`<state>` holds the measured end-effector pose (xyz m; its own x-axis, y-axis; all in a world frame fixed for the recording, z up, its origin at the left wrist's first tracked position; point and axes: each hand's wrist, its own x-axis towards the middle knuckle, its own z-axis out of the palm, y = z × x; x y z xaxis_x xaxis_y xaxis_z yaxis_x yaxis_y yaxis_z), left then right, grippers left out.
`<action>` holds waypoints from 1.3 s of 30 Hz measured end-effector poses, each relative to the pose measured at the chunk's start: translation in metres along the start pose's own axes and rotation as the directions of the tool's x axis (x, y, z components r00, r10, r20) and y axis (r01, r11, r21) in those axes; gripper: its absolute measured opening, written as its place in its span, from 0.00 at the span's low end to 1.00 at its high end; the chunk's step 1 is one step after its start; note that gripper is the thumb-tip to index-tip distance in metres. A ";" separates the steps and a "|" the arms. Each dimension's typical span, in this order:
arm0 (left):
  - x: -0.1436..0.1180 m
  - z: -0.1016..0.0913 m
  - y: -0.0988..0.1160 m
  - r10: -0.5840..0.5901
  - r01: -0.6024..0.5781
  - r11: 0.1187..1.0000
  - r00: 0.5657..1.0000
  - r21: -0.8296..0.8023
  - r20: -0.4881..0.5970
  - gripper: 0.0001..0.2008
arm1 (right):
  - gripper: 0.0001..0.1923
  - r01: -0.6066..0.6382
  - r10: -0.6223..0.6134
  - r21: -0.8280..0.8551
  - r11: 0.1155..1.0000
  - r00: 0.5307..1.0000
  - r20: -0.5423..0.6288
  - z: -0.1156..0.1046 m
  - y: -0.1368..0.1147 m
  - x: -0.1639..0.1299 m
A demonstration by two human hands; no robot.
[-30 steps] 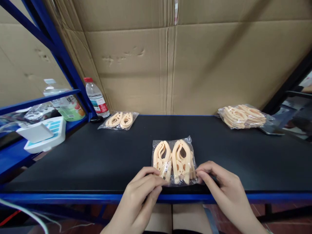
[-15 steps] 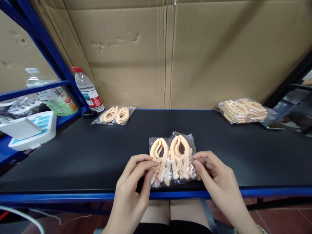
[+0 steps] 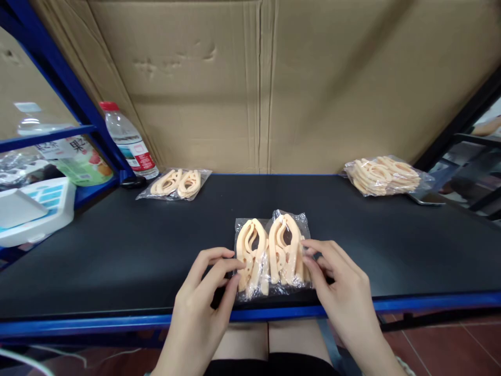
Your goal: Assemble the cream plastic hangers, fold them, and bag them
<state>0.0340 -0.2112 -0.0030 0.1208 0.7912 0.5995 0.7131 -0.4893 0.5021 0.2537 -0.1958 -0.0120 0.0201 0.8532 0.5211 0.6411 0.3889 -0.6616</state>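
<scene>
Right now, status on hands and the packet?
Left hand pinching clear bag of peach hangers; right hand gripping its right edge. Bag on black table. Nothing obstructing.

Peach clips (image 3: 270,250) in clear bag, black table (image 3: 117,250) with blue edge, red-capped bottle (image 3: 127,138), brown cardboard (image 3: 274,78)

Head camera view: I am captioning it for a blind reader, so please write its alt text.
Two bare hands, left hand and right hand, hold a clear bag of peach plastic clips at the near edge of a black table. Two more clip bags lie farther back.
</scene>
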 end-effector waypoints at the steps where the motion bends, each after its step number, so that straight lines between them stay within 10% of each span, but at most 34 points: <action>1: -0.001 0.001 -0.001 0.002 -0.002 1.000 1.000 0.017 0.010 0.07 | 0.10 0.017 -0.017 -0.036 0.999 1.000 -0.013 0.001 -0.001 0.000; 17: -0.009 -0.001 0.005 0.148 -0.154 0.985 0.986 0.079 0.073 0.05 | 0.16 0.148 -0.116 -0.193 0.970 0.979 0.170 -0.009 0.014 -0.010; 28: -0.032 -0.014 -0.006 0.249 -0.271 0.954 0.954 0.130 0.165 0.15 | 0.26 0.513 -0.358 -0.375 0.772 0.839 0.410 -0.036 0.013 -0.024; 35: -0.046 -0.014 -0.001 0.282 -0.282 0.959 0.959 0.036 0.003 0.18 | 0.15 0.648 -0.561 -0.326 0.689 0.761 0.325 -0.041 0.022 -0.033; 39: -0.063 -0.011 0.010 0.079 -0.086 0.994 0.990 -0.061 -0.119 0.13 | 0.18 0.639 -0.591 -0.230 0.734 0.768 0.249 -0.048 0.024 -0.044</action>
<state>0.0264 -0.2697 -0.0290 0.0934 0.7011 0.7070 0.6568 -0.5770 0.4854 0.3045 -0.2405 -0.0248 -0.5544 0.5118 0.6563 0.6595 0.7511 -0.0286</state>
